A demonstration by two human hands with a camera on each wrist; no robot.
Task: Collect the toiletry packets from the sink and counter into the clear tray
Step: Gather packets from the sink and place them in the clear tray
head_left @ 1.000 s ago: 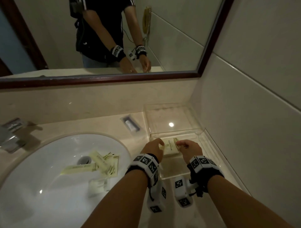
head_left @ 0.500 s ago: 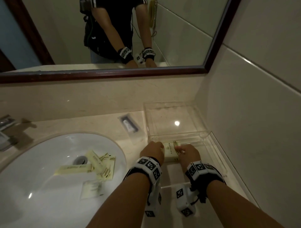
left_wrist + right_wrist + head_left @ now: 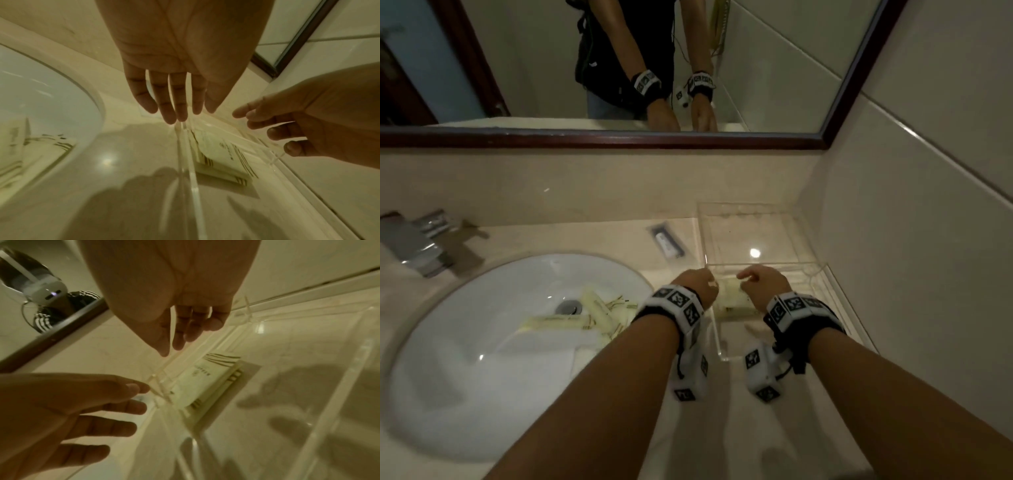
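The clear tray (image 3: 828, 291) stands on the counter in the right corner. Cream toiletry packets (image 3: 734, 299) lie stacked inside it, near its left wall. My left hand (image 3: 700, 284) hovers over that wall with straight fingers (image 3: 180, 113) and holds nothing. Just right of it, my right hand (image 3: 756, 279) hangs above the packets (image 3: 205, 379) with relaxed fingers (image 3: 177, 340), also holding nothing. Several more cream packets (image 3: 571, 320) lie in the white sink (image 3: 465, 377) by the drain. A small clear-wrapped packet (image 3: 666, 241) rests on the counter left of the tray.
A chrome faucet (image 3: 417, 243) sits at the back left of the sink. The tiled wall (image 3: 911, 274) runs close along the tray's right side. A framed mirror (image 3: 774, 68) hangs above the backsplash. A second clear section (image 3: 750, 233) stands behind the tray.
Both hands held a cream packet over the tray before. The packet now lies in the tray and both hands have let go and lifted slightly.
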